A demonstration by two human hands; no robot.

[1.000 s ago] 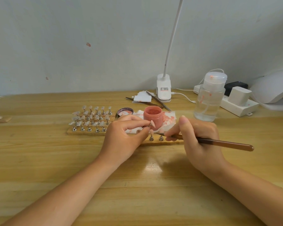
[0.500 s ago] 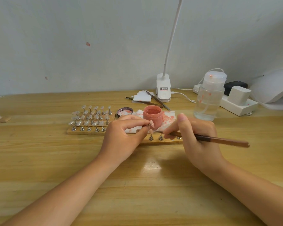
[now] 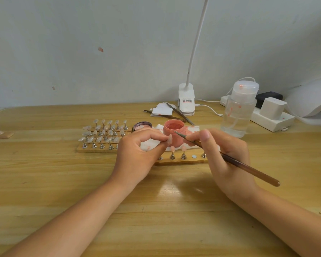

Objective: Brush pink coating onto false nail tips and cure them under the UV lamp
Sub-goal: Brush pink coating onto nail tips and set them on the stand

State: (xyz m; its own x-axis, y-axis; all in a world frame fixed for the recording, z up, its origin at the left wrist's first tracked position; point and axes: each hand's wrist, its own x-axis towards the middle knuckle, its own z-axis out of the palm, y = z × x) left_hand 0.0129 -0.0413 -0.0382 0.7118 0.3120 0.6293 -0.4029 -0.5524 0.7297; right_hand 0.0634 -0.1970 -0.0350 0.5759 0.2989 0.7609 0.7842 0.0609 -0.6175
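Observation:
My left hand [image 3: 137, 154] pinches a false nail tip [image 3: 169, 139] between thumb and forefinger, just in front of the open pink jar [image 3: 174, 132]. My right hand [image 3: 224, 156] grips a brown brush [image 3: 237, 162], its fine tip lifted near the jar's rim, a little right of the held tip. Below my fingers a wooden strip [image 3: 182, 161] carries metal stands, two of them topped with pink-coated tips [image 3: 178, 149]. To the left, another wooden board [image 3: 85, 150] holds several clear tips on stands [image 3: 104, 132]. The white UV lamp [image 3: 311, 101] sits at the far right.
A stained white tissue [image 3: 150, 145] lies under the jar, with the jar's lid [image 3: 142, 125] beside it. A clear pump bottle [image 3: 238, 108], a white power strip [image 3: 272, 119], a clip desk lamp [image 3: 186, 101], and tweezers with paper [image 3: 163, 111] stand behind.
My right hand has raised the brush, so its tip now points up toward the jar rim instead of lying low by the strip. My left hand keeps its pinch on the tip.

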